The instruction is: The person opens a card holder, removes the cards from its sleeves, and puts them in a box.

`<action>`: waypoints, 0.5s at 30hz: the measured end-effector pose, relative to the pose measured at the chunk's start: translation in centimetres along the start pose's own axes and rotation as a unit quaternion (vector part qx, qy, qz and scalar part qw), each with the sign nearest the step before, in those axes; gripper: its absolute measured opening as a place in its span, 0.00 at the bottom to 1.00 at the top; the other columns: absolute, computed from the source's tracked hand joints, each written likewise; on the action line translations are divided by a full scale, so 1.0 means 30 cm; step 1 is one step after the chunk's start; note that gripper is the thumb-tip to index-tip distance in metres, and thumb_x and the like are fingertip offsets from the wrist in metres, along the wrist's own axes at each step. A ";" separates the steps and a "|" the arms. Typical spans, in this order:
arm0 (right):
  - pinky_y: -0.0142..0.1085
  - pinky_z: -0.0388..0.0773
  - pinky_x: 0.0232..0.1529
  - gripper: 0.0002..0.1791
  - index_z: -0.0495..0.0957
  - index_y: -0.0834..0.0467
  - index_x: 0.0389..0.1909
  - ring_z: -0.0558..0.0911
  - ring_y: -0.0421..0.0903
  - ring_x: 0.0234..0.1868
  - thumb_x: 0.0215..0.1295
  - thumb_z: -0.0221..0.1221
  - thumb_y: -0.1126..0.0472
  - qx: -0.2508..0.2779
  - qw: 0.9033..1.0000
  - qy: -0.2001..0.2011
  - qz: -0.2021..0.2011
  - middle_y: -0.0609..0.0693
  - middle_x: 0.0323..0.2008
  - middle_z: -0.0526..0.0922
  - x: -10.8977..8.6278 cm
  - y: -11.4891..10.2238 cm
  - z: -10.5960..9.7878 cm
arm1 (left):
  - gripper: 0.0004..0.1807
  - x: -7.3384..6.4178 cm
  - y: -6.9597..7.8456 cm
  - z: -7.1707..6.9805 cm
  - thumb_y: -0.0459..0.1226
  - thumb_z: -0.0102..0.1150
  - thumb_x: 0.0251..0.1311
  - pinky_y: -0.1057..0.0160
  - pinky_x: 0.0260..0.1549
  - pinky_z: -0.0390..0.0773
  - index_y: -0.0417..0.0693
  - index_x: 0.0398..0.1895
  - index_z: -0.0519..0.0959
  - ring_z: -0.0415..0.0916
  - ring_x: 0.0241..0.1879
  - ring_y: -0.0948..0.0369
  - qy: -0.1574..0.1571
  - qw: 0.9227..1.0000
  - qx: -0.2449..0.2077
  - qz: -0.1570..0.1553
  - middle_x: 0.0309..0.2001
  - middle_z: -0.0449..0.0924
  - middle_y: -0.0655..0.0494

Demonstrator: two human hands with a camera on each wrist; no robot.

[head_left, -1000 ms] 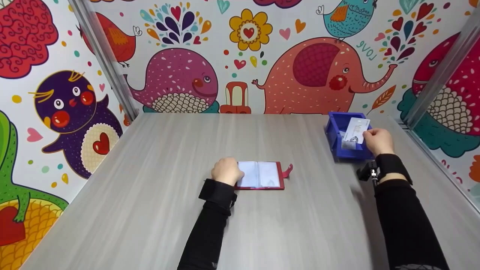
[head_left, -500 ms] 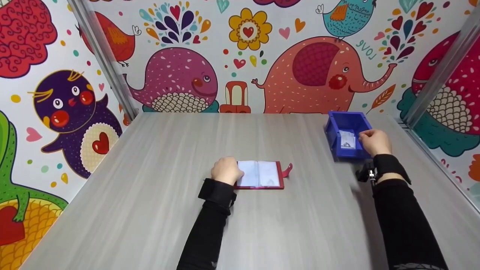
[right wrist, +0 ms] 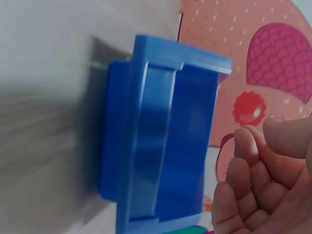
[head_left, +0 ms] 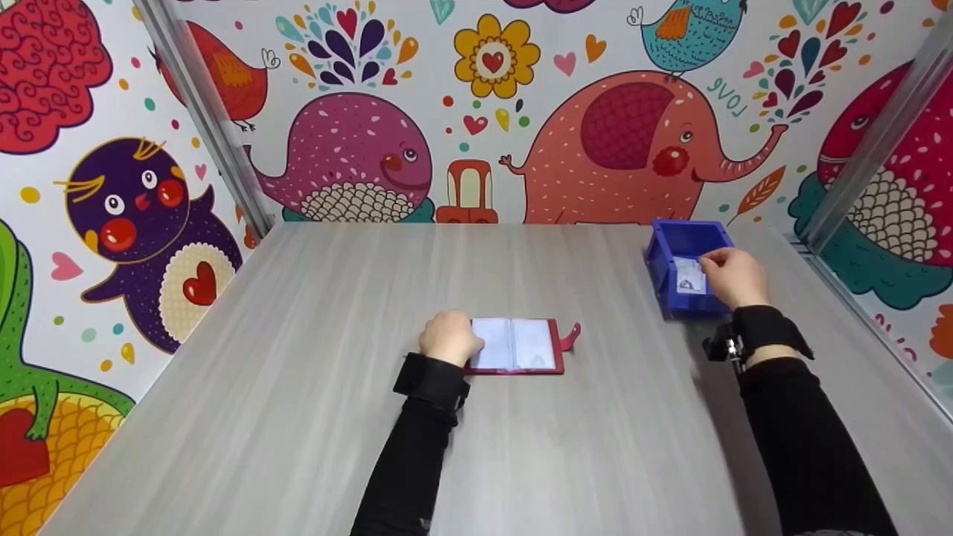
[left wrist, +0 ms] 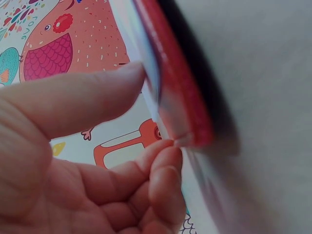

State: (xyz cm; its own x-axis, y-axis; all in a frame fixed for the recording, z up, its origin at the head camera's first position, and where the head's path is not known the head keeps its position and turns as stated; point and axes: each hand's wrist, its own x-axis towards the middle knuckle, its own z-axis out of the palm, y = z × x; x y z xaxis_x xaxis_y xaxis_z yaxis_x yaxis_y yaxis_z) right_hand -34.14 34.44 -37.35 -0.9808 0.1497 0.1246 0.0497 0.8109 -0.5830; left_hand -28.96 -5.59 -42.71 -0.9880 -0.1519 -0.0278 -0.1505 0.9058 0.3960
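A small red card holder (head_left: 558, 347) lies opened out on the table, its clear-sleeved pages (head_left: 532, 344) facing up. My left hand (head_left: 450, 339) pinches its left edge; in the left wrist view the thumb (left wrist: 109, 92) rests on the sleeves while curled fingertips meet the cover's (left wrist: 192, 117) edge. At the right, my right hand (head_left: 737, 277) hovers over the near right part of a blue bin (head_left: 666, 286). Cards (head_left: 689, 277) lie inside that bin. In the right wrist view my thumb and fingers (right wrist: 240, 170) are loosely bent with a gap between them, holding nothing visible.
A red strap (head_left: 571, 338) sticks out from the card holder's right side. Behind the wood-grain table (head_left: 357, 275) rises a wall (head_left: 417, 45) printed with cartoon animals; similar panels and metal posts (head_left: 208, 112) flank both sides.
The white card marked VIP that my right hand pinched a second ago is out of its fingers. That hand has moved slightly left over the bin. My left hand stays on the card holder.
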 end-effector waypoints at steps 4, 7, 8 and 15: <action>0.55 0.71 0.50 0.22 0.76 0.73 0.52 0.76 0.63 0.47 0.76 0.49 0.57 -0.002 0.999 0.016 -0.041 0.70 0.48 0.79 -0.015 -0.040 0.021 | 0.10 0.002 -0.001 0.001 0.39 0.69 0.50 0.49 0.35 0.80 0.43 0.32 0.83 0.80 0.39 0.48 -0.002 1.000 -0.001 -0.003 0.37 0.82 0.47; 0.55 0.72 0.48 0.20 0.77 0.72 0.51 0.78 0.62 0.46 0.74 0.51 0.57 -0.005 0.998 0.020 -0.064 0.68 0.46 0.80 -0.034 -0.077 0.044 | 0.11 0.003 0.001 0.000 0.40 0.69 0.50 0.49 0.37 0.79 0.43 0.34 0.84 0.79 0.41 0.47 -0.007 1.000 -0.003 -0.008 0.39 0.83 0.46; 0.55 0.73 0.48 0.20 0.78 0.71 0.51 0.78 0.62 0.46 0.74 0.52 0.57 -0.006 0.997 0.019 -0.071 0.68 0.46 0.81 -0.040 -0.090 0.052 | 0.12 0.003 0.001 -0.001 0.41 0.70 0.50 0.48 0.38 0.79 0.43 0.34 0.84 0.79 0.41 0.47 -0.009 1.000 -0.004 -0.010 0.40 0.83 0.46; 0.53 0.74 0.46 0.16 0.81 0.68 0.48 0.80 0.58 0.43 0.72 0.56 0.59 0.001 0.990 0.011 -0.141 0.65 0.43 0.83 -0.084 -0.180 0.116 | 0.12 0.004 0.002 0.000 0.41 0.70 0.50 0.49 0.38 0.79 0.43 0.34 0.83 0.79 0.41 0.47 -0.009 1.000 -0.005 -0.013 0.41 0.83 0.46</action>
State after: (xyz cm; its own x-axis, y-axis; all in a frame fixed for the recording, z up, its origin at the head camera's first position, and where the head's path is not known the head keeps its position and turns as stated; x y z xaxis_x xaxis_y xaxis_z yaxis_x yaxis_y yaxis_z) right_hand -32.59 27.71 -37.31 -0.9515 -0.0693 0.2997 -0.2250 0.8212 -0.5244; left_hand -29.08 -5.57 -42.68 -0.9844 -0.1672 -0.0549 -0.1750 0.8981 0.4034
